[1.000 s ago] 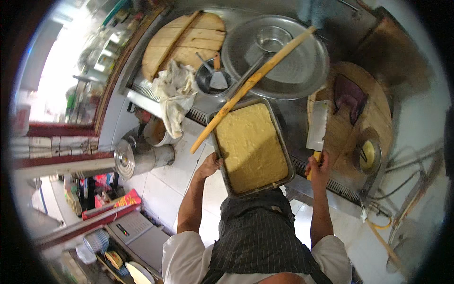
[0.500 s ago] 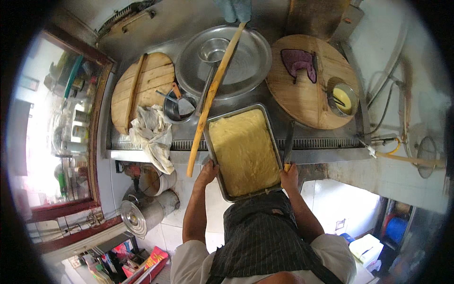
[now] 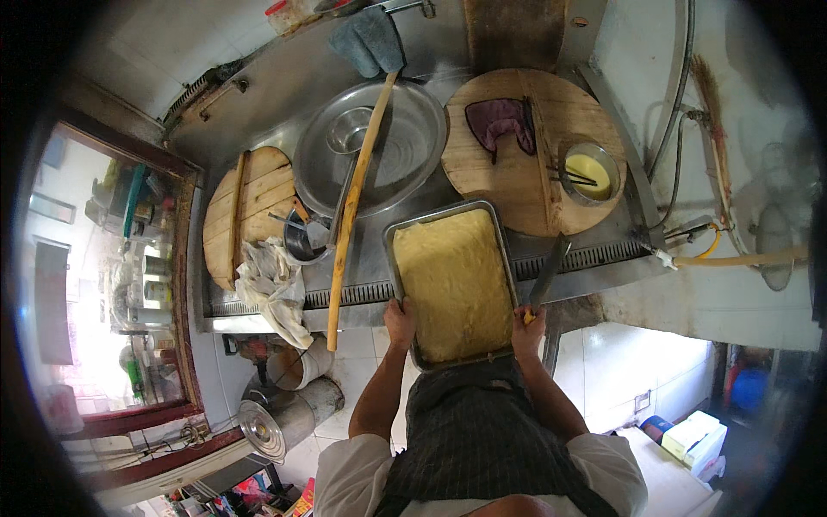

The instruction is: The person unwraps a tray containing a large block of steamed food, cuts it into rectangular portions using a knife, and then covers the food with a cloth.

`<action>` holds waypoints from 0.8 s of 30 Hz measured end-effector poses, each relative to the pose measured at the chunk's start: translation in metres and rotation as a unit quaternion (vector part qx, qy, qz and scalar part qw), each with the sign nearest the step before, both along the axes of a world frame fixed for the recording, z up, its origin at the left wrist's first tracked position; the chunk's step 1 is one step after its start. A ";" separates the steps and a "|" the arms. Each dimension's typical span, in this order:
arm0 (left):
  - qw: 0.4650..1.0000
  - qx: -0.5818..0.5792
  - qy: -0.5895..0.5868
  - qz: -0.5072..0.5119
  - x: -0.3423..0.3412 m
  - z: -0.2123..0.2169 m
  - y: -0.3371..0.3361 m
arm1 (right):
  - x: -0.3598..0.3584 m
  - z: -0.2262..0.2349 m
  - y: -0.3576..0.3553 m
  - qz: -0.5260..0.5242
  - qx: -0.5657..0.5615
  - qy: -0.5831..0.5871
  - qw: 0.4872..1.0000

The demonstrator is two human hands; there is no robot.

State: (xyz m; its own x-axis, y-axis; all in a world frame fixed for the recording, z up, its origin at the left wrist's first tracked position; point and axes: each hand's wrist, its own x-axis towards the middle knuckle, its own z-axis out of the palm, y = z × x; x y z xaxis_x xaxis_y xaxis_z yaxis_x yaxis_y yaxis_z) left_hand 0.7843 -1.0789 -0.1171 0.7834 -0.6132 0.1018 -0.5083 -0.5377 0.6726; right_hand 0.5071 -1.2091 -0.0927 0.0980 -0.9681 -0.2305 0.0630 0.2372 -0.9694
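A rectangular metal baking tray (image 3: 388, 247) is held in front of my apron, at the counter's front edge. Yellow batter or dough (image 3: 452, 289) fills it in a thick, uneven layer. My left hand (image 3: 399, 324) is closed round the tray's left side near its lower corner. On the opposite side, my right hand (image 3: 527, 334) grips the rim and also holds a long, flat-bladed knife or spatula (image 3: 550, 271) by its yellow handle. That blade points away from me, beside the tray.
A long wooden stick (image 3: 355, 202) lies across a wide metal basin (image 3: 431, 168), overhanging the counter's front. Two round wooden lids (image 3: 482, 194) (image 3: 266, 181) flank it. The right one bears a purple cloth (image 3: 500, 125) and a bowl of yellow liquid (image 3: 590, 169). A crumpled cloth (image 3: 269, 284) hangs at left.
The view has swung, so the basin, stick and right lid appear further left. Compared with them, the tray sits further right. Both hands keep their hold.
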 end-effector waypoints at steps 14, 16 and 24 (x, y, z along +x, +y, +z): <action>0.995 0.066 0.072 -0.016 0.010 0.012 0.015 | 0.002 0.052 0.015 0.092 -0.205 0.405 0.886; 0.995 0.056 0.088 -0.004 0.006 0.016 0.015 | 0.010 0.066 0.014 0.115 -0.129 0.359 0.917; 0.998 0.005 0.070 0.006 0.001 0.015 0.016 | 0.087 0.115 -0.006 0.338 -0.137 0.348 0.864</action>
